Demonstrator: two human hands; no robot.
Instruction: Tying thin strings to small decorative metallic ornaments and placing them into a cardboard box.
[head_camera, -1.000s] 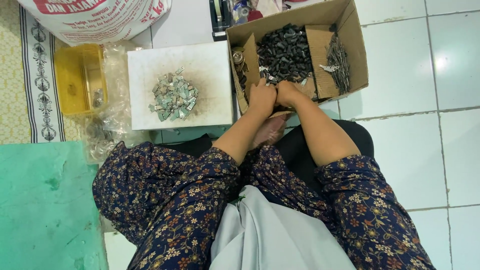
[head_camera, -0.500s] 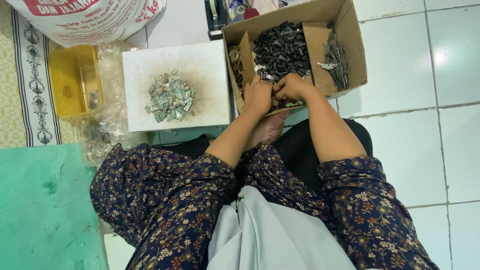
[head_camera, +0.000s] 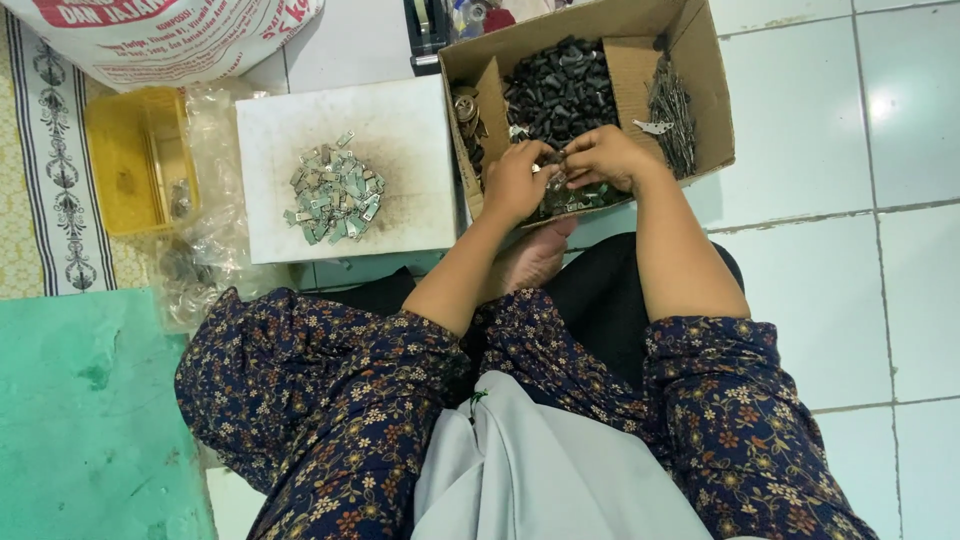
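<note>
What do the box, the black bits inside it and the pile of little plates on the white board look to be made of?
Box: brown cardboard, matte, with folded flaps. Black bits: probably plastic or rubber, dull dark surface; too small to be sure. Little plates: likely metal, pale silvery with a slight shine. White board: unclear, smudged grey.

Small metal part (head_camera: 556, 172) betw. fingers too tiny to ID.

Navy floral sleeves (head_camera: 330, 390), yellow tub (head_camera: 140, 160), brown cardboard box (head_camera: 700, 90), green mat (head_camera: 90, 420).
</note>
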